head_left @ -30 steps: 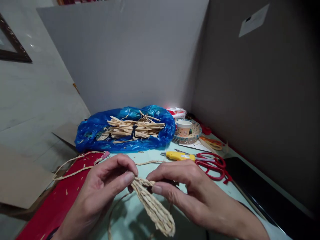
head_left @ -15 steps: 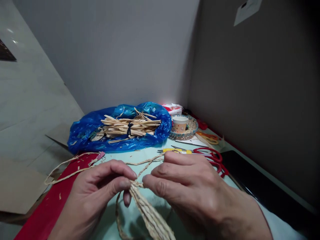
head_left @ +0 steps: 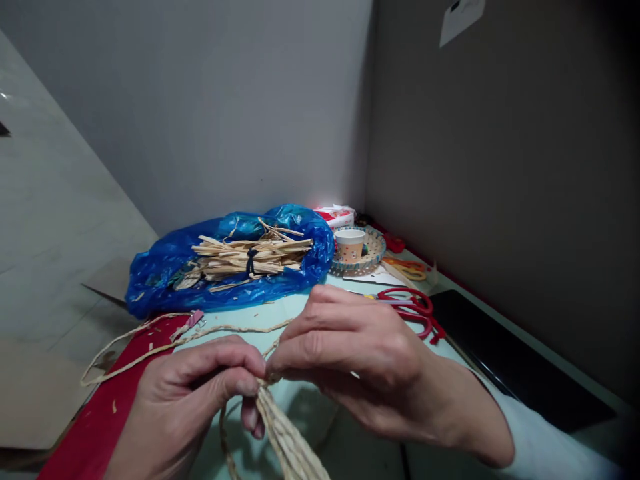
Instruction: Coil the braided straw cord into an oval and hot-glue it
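Note:
My left hand (head_left: 200, 393) pinches the top end of a bundle of twisted, straw-coloured cords (head_left: 287, 440), which hangs down toward the lower edge of the view. Right beside it, my right hand (head_left: 360, 367) has its thumb and fingertips closed at the same spot, on a cord coming off the bundle's end. The fingertips of both hands nearly touch. A long loose cord (head_left: 220, 329) of the same fibre runs left from the hands and loops over the table's red edge. Another length hangs below my left hand. The right fingertips partly hide the cord they hold.
Behind the hands, a blue plastic bag (head_left: 165, 270) holds a tied bundle of dry fibre strips (head_left: 270, 255). A paper cup (head_left: 349, 246) stands in a woven basket (head_left: 377, 253). Red-handled scissors (head_left: 425, 303), orange-handled scissors (head_left: 410, 267) and a black flat object (head_left: 510, 360) lie to the right.
My right hand has moved in closer to my left fingertips and rolled over slightly, its fingers drawn together at the bundle's end. The whole view has shifted a little.

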The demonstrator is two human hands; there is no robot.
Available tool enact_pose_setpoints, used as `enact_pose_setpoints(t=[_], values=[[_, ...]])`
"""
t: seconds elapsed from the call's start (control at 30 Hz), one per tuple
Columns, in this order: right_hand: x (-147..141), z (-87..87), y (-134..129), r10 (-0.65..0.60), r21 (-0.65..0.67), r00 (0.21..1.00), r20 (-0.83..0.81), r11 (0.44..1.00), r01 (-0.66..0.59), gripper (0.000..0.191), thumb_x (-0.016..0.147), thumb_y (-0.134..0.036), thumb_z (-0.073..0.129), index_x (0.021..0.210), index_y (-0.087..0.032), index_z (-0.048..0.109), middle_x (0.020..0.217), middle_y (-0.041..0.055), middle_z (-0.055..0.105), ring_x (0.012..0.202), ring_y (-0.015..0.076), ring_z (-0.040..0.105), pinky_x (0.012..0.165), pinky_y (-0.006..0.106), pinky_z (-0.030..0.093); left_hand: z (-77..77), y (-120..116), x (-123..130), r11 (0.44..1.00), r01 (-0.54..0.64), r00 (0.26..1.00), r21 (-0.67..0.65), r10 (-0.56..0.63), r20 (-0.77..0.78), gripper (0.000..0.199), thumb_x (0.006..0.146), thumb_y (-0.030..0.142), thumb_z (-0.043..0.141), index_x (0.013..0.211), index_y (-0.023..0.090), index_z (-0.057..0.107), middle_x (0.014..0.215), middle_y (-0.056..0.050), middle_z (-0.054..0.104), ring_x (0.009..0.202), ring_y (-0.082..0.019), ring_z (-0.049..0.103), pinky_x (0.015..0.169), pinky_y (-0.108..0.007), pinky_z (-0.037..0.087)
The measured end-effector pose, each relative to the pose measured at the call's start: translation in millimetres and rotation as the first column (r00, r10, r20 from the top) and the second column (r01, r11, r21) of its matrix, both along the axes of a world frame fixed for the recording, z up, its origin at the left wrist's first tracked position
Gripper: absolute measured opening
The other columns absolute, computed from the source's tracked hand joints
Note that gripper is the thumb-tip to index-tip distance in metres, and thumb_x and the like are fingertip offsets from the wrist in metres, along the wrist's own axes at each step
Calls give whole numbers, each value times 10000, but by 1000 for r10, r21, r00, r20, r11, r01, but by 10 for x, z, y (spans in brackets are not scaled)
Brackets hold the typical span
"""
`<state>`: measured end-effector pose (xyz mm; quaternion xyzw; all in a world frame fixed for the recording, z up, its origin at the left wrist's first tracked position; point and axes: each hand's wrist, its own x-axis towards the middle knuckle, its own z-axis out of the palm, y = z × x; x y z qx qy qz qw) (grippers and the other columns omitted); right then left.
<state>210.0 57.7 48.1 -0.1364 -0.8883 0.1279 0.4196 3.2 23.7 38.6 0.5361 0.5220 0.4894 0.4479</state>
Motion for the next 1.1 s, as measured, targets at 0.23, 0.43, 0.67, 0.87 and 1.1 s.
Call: enact_pose_setpoints(t=[0.23, 0.43, 0.67, 0.87, 1.1], values=[[-49, -77, 52, -118, -96, 978, -170, 990, 103, 85, 885, -219, 740, 949, -189, 693, 1043, 36, 706, 1003, 180, 601, 950, 360, 478, -107, 6, -99, 988, 137, 988, -69, -131, 88, 138, 644, 312, 858, 566, 241, 769, 495, 17, 660, 389, -131, 604, 418, -211, 494], [-104, -134, 61, -101, -300, 978, -185, 953, 41, 32, 908, -126, 697, 921, -153, 708, 888, 5, 709, 846, 128, 657, 802, 250, 535, -115, 104, -4, 980, 160, 976, -115, -139, 170, 174, 615, 377, 895, 603, 240, 788, 441, 21, 642, 430, -128, 608, 461, -193, 512], [318, -328, 97, -501, -414, 854, 139, 754, 509, 150, 1020, -161, 530, 1119, -169, 643, 1061, 22, 721, 920, 136, 692, 857, 305, 564, -224, 247, 6, 987, 27, 949, -156, 24, 316, 289, 530, 378, 948, 697, 197, 796, 504, 19, 672, 479, -96, 598, 482, -138, 511], [562, -610, 41, -648, -278, 469, 600, 382, 882, 292, 975, -354, 622, 1204, -173, 618, 1192, 80, 655, 981, 223, 673, 834, 428, 577, -276, 284, 13, 990, -108, 922, -95, 136, 364, 376, 395, 405, 971, 650, 187, 801, 541, 5, 710, 492, -92, 612, 519, -118, 543], [267, -641, 82, -568, -179, 335, 751, 314, 932, 319, 971, -358, 626, 1230, -173, 607, 1242, 93, 635, 1045, 245, 655, 880, 458, 559, -245, 156, -127, 956, -290, 887, 40, 253, 387, 340, 453, 379, 955, 679, 173, 807, 551, 10, 725, 503, -98, 630, 575, -123, 554]])
